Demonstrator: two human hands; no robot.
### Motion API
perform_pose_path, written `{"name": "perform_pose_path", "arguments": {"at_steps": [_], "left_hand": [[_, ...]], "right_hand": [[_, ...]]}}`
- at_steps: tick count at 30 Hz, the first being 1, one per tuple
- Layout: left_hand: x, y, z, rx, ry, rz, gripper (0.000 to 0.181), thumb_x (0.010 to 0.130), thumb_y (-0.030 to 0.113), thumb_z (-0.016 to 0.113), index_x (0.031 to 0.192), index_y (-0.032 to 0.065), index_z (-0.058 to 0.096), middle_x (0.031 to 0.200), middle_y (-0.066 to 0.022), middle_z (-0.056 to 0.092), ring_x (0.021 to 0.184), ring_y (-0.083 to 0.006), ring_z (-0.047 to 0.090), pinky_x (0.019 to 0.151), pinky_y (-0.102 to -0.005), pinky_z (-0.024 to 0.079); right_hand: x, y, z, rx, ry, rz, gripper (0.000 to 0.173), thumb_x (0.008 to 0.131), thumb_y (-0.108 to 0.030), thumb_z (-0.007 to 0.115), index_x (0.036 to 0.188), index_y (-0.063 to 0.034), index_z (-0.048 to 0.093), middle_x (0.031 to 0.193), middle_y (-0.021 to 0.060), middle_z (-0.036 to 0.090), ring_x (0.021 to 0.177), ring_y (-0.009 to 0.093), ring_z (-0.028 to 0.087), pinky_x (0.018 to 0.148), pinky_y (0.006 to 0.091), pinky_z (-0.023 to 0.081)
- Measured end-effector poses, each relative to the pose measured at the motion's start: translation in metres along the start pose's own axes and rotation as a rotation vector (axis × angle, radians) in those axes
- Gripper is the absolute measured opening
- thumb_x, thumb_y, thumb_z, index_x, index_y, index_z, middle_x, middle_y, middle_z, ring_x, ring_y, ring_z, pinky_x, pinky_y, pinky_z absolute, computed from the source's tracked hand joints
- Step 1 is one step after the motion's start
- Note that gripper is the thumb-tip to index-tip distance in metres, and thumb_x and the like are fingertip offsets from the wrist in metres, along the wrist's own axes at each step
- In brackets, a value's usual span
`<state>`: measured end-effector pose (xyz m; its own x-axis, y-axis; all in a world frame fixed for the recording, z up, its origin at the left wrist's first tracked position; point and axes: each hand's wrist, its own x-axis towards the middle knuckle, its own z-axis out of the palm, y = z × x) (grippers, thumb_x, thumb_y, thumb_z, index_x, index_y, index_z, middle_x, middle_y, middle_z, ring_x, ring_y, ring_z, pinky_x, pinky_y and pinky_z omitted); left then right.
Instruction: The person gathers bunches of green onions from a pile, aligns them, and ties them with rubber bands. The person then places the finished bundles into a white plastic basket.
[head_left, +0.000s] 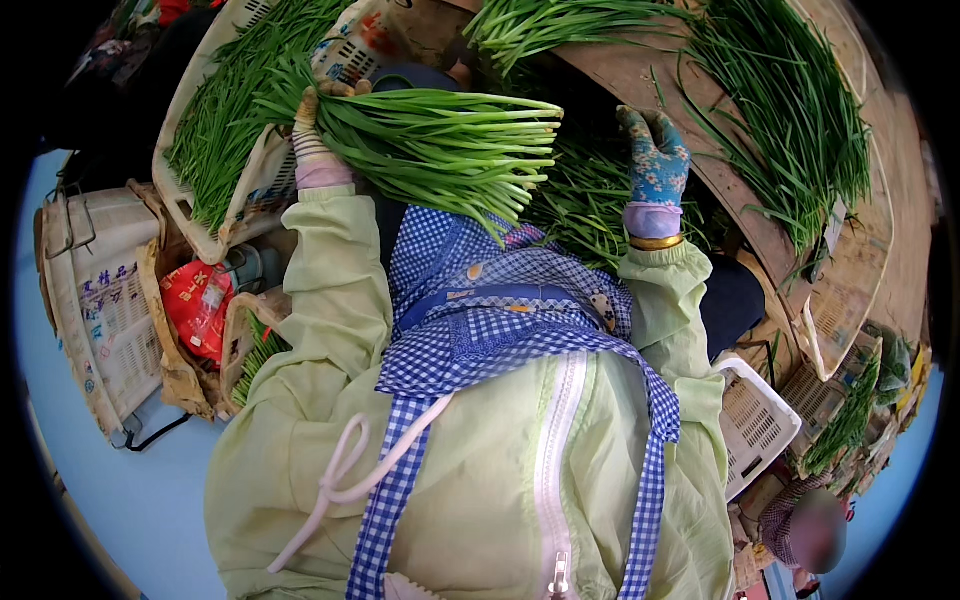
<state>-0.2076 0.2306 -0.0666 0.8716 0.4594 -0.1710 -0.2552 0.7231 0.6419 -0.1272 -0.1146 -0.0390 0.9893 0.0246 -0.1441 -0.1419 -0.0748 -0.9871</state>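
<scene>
My left hand (307, 124), in a soiled striped glove, grips a fanned bunch of garlic chives (442, 139) by the leafy part; the pale stem ends point right. To its right, my right hand (656, 154) wears a blue flowered glove with dirty fingertips. Its thumb and fingers are raised and curled, with a small gap and nothing visible between them. Loose green leaves (585, 202) lie between my hands, beyond the checked apron. A brown board (731, 165) beside my right hand bears another bunch of chives (570, 26) and a long heap of chives (787, 112).
A plastic crate of chives (169, 180) stands at the upper left, near a red plastic bag (199, 307). A knife (829, 232) lies by the heap at right. A white basket (761, 427) stands lower right; another person (802, 525) is beyond it.
</scene>
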Motion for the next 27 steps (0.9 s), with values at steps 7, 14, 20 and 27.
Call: {"name": "perform_pose_path", "arguments": {"at_steps": [7,14,20,27], "left_hand": [[0.008,-0.004,-0.010,-0.055,0.039,0.017,0.027,0.077,0.021,0.066,0.090,0.0053,0.050,0.072,-0.0079,0.058,0.070,-0.0213,0.056,0.092,-0.0441,0.039],[-0.005,-0.003,0.000,-0.250,-0.112,0.006,0.025,0.076,0.017,0.067,0.093,0.0066,0.052,0.074,-0.0014,0.055,0.071,-0.0165,0.054,0.090,-0.0421,0.041],[-0.009,-0.004,0.004,-0.440,-0.308,-0.047,0.024,0.074,0.013,0.068,0.094,0.0096,0.055,0.076,0.0039,0.051,0.074,-0.0115,0.052,0.093,-0.0424,0.041],[-0.016,-0.009,0.022,-0.438,-0.419,-0.090,0.023,0.073,0.012,0.069,0.092,0.0128,0.055,0.074,0.0065,0.049,0.072,-0.0112,0.052,0.089,-0.0391,0.041]], "right_hand": [[-0.001,0.012,0.035,0.203,-0.799,0.255,0.034,0.080,-0.004,0.060,0.113,0.0004,0.054,0.102,0.0070,0.061,0.090,0.013,0.057,0.081,0.0258,0.045],[-0.025,0.019,0.045,-0.363,-0.259,-0.216,0.022,0.072,-0.013,0.064,0.093,-0.0088,0.061,0.080,0.0130,0.064,0.073,0.025,0.064,0.063,0.0296,0.049],[-0.009,0.035,-0.017,-0.485,-0.211,-0.058,0.017,0.077,-0.014,0.062,0.093,-0.0096,0.062,0.077,0.0081,0.065,0.070,0.018,0.063,0.064,0.0296,0.049],[-0.017,0.018,0.024,0.097,-0.900,0.121,0.028,0.076,-0.005,0.062,0.104,-0.0009,0.060,0.094,0.0066,0.064,0.086,0.014,0.058,0.079,0.0243,0.046]]}}
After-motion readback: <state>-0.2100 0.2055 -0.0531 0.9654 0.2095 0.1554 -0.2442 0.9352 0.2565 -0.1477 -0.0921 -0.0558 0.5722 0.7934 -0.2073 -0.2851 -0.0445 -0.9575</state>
